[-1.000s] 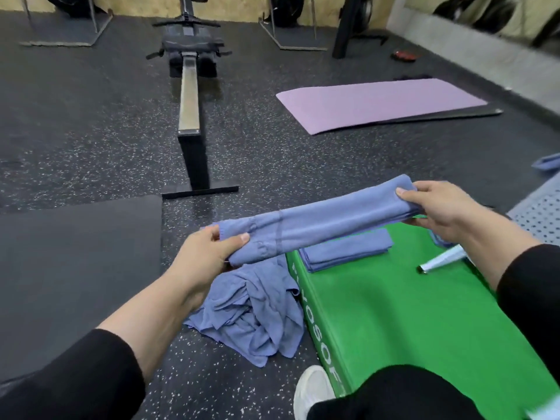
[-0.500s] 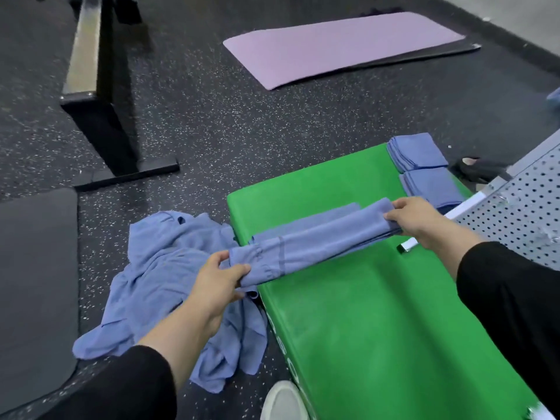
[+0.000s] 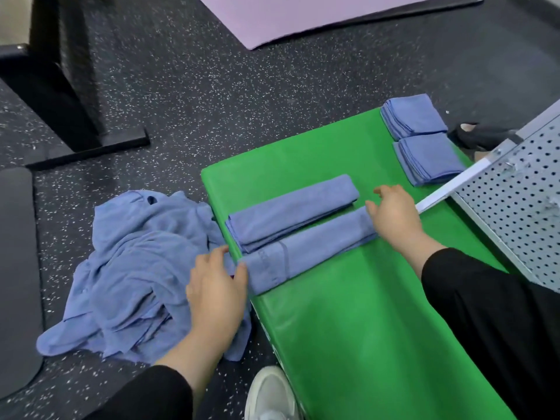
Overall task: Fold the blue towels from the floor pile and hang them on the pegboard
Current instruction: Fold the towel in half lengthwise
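— Step in hand? Laying a folded strip of blue towel (image 3: 306, 247) onto the green mat (image 3: 378, 313), near its left edge, just beside and parallel to another folded strip (image 3: 291, 212).

— And the hands? Left hand (image 3: 216, 294) at the strip's left end, thumb against the cloth, fingers curved at the mat's edge; hard to tell whether gripping or merely touching. Right hand (image 3: 392, 212) resting on the right end, fingers relaxed and spread, pressing rather than pinching.

— Elsewhere on the mat? 2 square-folded towels (image 3: 419, 137) at the far right corner, side by side, beside the pegboard (image 3: 521, 201) leaning at the right edge.

— Still to do? Plenty, judging by the loose pile (image 3: 130, 268) on the speckled floor (image 3: 272, 86) against the mat's left edge. None visibly hung.

— Next? Probably folding this strip shorter or letting go and reaching left for another towel.
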### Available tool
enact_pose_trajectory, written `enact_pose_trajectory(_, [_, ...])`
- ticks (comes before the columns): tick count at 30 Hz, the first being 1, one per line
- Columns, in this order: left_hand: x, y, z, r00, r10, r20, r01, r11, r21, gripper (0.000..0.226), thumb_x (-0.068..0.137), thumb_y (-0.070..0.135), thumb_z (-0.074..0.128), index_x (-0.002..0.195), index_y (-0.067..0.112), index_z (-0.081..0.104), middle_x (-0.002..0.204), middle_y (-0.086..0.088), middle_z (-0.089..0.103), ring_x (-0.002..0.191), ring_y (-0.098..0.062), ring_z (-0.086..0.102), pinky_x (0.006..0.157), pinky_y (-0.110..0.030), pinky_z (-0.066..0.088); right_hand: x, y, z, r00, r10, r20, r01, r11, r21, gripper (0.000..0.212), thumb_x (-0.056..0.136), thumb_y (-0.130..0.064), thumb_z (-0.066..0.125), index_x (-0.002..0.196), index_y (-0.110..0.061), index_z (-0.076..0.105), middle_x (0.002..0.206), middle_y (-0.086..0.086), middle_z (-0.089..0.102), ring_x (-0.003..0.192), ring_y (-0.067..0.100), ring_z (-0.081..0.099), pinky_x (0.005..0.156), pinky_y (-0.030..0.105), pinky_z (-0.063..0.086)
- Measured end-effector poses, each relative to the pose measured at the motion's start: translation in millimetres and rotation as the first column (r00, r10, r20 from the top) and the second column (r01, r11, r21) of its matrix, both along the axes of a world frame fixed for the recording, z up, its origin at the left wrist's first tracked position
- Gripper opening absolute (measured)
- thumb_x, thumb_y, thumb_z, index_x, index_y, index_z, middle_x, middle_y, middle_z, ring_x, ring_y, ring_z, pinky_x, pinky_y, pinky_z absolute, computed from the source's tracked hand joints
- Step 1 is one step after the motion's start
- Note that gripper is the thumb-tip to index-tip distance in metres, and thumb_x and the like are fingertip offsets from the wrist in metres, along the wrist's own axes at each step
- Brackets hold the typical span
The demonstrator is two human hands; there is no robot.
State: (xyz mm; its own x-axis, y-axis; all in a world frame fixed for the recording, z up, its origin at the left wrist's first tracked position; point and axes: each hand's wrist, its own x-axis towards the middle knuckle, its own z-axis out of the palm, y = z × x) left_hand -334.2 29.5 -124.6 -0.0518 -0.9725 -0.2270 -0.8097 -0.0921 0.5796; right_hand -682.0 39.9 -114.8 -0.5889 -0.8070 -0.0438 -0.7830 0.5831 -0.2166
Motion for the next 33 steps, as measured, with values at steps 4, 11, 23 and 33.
enact_pose_trajectory(4, [-10, 25, -13, 0.782, -0.544, 0.303, 0.608, 0.773, -0.181, 0.048, 0.086, 0.042, 0.067, 0.130, 0.023, 0.061, 0.140, -0.002, 0.056, 0.130, -0.025, 0.053, 0.104, -0.050, 0.041, 53, 23, -22, 0.984, 0.165, 0.064, -0.168, 0.985, 0.040, 0.030, 0.094, -0.030, 0.062, 0.108, -0.004, 0.069, 0.111, 0.020, 0.067, 0.103, 0.039, 0.063, 0.089, 0.047, 0.052])
enact_pose_trajectory(11, [24, 29, -17, 0.639, -0.680, 0.359, 0.733, 0.680, -0.016, 0.037, 0.092, 0.042, 0.052, 0.115, 0.021, 0.071, 0.131, -0.001, 0.065, 0.124, -0.024, 0.062, 0.101, -0.051, 0.047, 87, 43, -25, 0.986, 0.154, 0.062, -0.160, 0.981, 0.109, 0.042, 0.098, -0.033, 0.057, 0.131, -0.008, 0.062, 0.142, 0.013, 0.055, 0.129, 0.034, 0.053, 0.106, 0.048, 0.044])
enact_pose_trajectory(23, [206, -18, 62, 0.735, -0.522, 0.433, 0.533, 0.840, 0.108, 0.030, 0.102, 0.040, 0.045, 0.109, 0.016, 0.061, 0.113, -0.005, 0.063, 0.106, -0.030, 0.063, 0.080, -0.039, 0.050, 327, -73, 62, 0.579, 0.747, 0.326, -0.802, 0.452, 0.390, 0.042, 0.102, -0.038, 0.052, 0.139, -0.019, 0.054, 0.138, 0.012, 0.060, 0.126, 0.032, 0.055, 0.098, 0.036, 0.044])
enact_pose_trajectory(33, [287, -26, 63, 0.794, -0.449, 0.409, 0.417, 0.893, 0.171, 0.023, 0.102, 0.033, 0.042, 0.102, 0.015, 0.057, 0.111, -0.006, 0.060, 0.101, -0.030, 0.062, 0.077, -0.038, 0.051, 405, -91, -13, 0.818, 0.512, 0.261, -0.574, 0.701, 0.423, 0.036, 0.098, -0.025, 0.057, 0.130, -0.006, 0.055, 0.129, 0.018, 0.063, 0.115, 0.033, 0.061, 0.093, 0.036, 0.049])
